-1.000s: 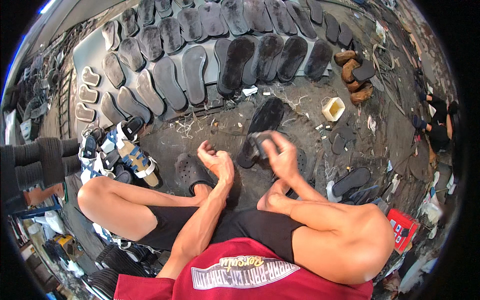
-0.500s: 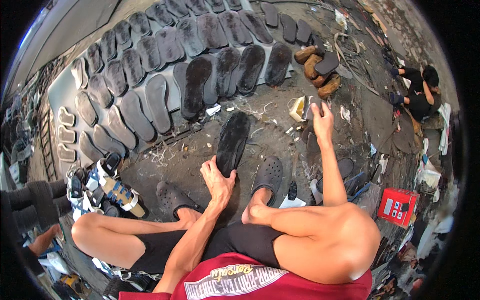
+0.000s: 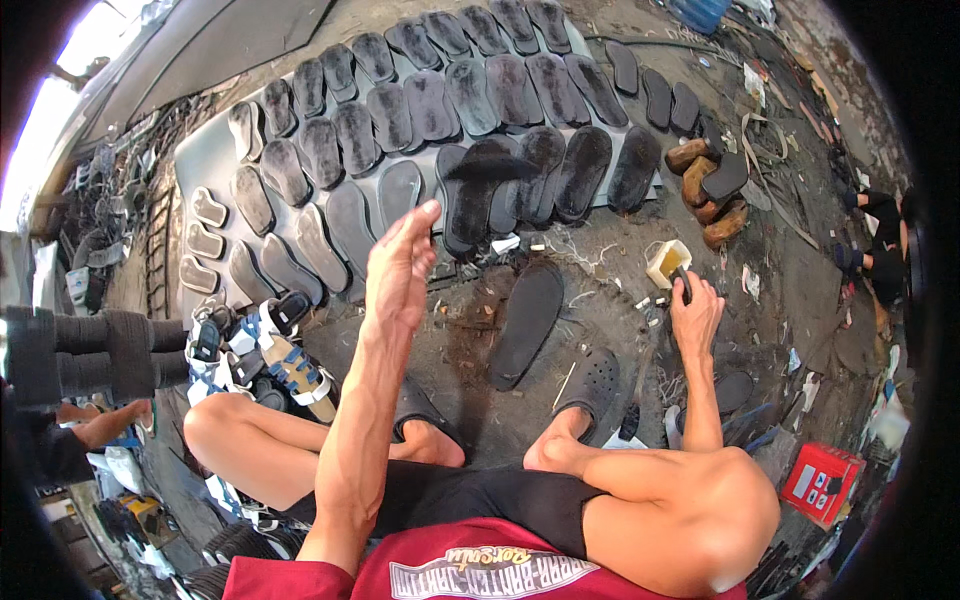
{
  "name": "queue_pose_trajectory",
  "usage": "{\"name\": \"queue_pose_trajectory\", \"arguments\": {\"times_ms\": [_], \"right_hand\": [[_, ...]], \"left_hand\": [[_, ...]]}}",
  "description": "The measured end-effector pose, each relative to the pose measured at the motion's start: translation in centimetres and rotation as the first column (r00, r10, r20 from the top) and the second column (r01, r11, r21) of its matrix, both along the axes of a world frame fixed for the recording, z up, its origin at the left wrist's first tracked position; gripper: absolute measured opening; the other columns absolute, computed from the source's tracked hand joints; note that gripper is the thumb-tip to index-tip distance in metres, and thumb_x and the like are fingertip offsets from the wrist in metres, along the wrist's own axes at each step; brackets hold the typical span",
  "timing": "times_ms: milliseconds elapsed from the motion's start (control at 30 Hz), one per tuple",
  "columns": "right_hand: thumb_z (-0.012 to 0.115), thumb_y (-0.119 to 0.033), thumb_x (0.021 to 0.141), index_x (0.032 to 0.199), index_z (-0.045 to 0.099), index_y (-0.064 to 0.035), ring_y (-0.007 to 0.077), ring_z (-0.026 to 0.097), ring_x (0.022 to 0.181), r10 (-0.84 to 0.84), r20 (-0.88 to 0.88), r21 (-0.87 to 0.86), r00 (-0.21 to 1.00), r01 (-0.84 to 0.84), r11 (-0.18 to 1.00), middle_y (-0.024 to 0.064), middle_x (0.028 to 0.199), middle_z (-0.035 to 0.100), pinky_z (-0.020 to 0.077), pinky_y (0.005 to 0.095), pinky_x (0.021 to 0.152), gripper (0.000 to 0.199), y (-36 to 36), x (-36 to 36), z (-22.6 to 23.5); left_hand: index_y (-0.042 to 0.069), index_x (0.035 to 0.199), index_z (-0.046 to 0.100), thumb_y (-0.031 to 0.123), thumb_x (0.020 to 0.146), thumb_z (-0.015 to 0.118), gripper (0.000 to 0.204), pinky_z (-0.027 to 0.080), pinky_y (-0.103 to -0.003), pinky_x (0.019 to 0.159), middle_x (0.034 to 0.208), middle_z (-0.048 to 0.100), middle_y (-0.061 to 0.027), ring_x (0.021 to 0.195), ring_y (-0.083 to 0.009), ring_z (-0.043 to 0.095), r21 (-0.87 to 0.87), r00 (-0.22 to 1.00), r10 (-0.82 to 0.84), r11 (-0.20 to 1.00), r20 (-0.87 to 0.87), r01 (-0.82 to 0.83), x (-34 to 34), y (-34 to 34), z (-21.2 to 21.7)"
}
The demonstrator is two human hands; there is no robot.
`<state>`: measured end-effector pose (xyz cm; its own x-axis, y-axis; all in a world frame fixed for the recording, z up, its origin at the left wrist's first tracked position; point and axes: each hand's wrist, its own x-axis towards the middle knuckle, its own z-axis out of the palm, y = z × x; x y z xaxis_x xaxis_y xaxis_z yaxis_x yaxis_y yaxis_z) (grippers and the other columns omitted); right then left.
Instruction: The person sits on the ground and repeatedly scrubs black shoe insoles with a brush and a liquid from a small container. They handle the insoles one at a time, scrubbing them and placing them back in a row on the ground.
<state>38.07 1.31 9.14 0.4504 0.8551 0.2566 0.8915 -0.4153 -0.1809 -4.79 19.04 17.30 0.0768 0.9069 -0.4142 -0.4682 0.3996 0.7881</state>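
Observation:
My left hand (image 3: 402, 262) is raised with its fingers stretched out, holding nothing. Just beyond its fingertips, a blurred dark shoe sole (image 3: 490, 165) appears to be in mid-air over the rows of soles. A matte dark sole (image 3: 528, 325) lies on the ground between my feet. At the right, my right hand (image 3: 697, 312) is closed round a dark stick-like handle (image 3: 682, 284). The handle's far end reaches into a small whitish cup (image 3: 659, 268) with yellowish stuff inside; whatever is on that end is hidden.
Rows of dark soles lie on a grey sheet (image 3: 232, 176) ahead. Brown shoe lasts (image 3: 697, 183) are heaped at the far right. Sandals (image 3: 285, 360) stand by my left knee, a red box (image 3: 822, 484) by my right. Other people sit at the far right (image 3: 882, 235) and left (image 3: 95, 425).
My left hand has let go of the glossy sole and moved forward; that sole seems airborne. A matte sole shows on the ground. My right hand has gripped the handle in the cup.

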Motion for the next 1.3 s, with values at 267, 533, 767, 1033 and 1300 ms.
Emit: {"name": "queue_pose_trajectory", "arguments": {"times_ms": [267,533,767,1033,1300], "right_hand": [[0.069,-0.027,0.104,0.125,0.076,-0.0012,0.0381,0.072,0.105,-0.021,-0.039,0.044,0.999,0.022,0.999,0.0182,0.110,0.077,0.0474,0.0508,0.092,0.034,1.7,0.5,-0.9],[0.075,-0.032,0.100,0.131,0.074,0.0043,0.0457,0.075,0.110,-0.146,-0.268,0.116,0.952,0.182,0.977,0.0300,0.119,0.076,0.0587,0.0498,0.094,0.047,2.1,5.4,-1.4],[0.078,-0.028,0.094,0.115,0.078,0.0027,0.0455,0.077,0.099,-0.256,-0.334,0.088,0.907,0.301,0.950,0.0300,0.103,0.078,0.0606,0.0510,0.086,0.038,3.6,8.6,-4.3],[0.078,-0.025,0.095,0.120,0.077,0.0084,0.0477,0.076,0.105,-0.236,-0.383,0.046,0.893,0.274,0.961,0.0322,0.111,0.077,0.0597,0.0517,0.095,0.042,4.2,7.6,-4.4],[0.075,-0.014,0.097,0.118,0.074,0.0107,0.0489,0.074,0.098,-0.119,-0.311,0.088,0.943,0.153,0.984,0.0310,0.107,0.074,0.0596,0.0533,0.088,0.033,4.4,6.9,-5.4]], "left_hand": [[-0.009,0.146,0.062,0.035,0.069,0.103,0.097,0.054,-0.044,0.105,0.123,0.068,-0.0233,0.115,-0.0350,0.066,0.197,0.201,0.153,0.954,-0.968,0.224,-1.4,5.7,-11.7],[0.003,0.153,0.052,0.032,0.071,0.100,0.098,0.039,-0.054,0.117,0.143,0.050,-0.0255,0.135,-0.0426,0.046,0.266,0.082,0.254,0.898,-0.964,0.350,3.1,-0.2,-14.1],[0.005,0.144,0.061,0.020,0.073,0.093,0.079,0.042,-0.052,0.117,0.140,0.058,-0.0189,0.134,-0.0397,0.050,0.328,0.355,0.046,0.504,-0.934,0.799,18.9,-4.8,-15.5],[0.020,0.164,0.044,0.018,0.064,0.094,0.112,0.043,-0.055,0.109,0.144,0.047,-0.0222,0.129,-0.0428,0.046,0.236,0.259,-0.119,0.178,-0.959,0.955,32.9,-2.0,-17.2],[0.018,0.160,0.046,0.020,0.055,0.094,0.116,0.043,-0.052,0.105,0.139,0.050,-0.0188,0.127,-0.0414,0.048,0.235,0.262,-0.203,0.146,-0.944,0.961,37.8,-0.1,-19.2]]}}
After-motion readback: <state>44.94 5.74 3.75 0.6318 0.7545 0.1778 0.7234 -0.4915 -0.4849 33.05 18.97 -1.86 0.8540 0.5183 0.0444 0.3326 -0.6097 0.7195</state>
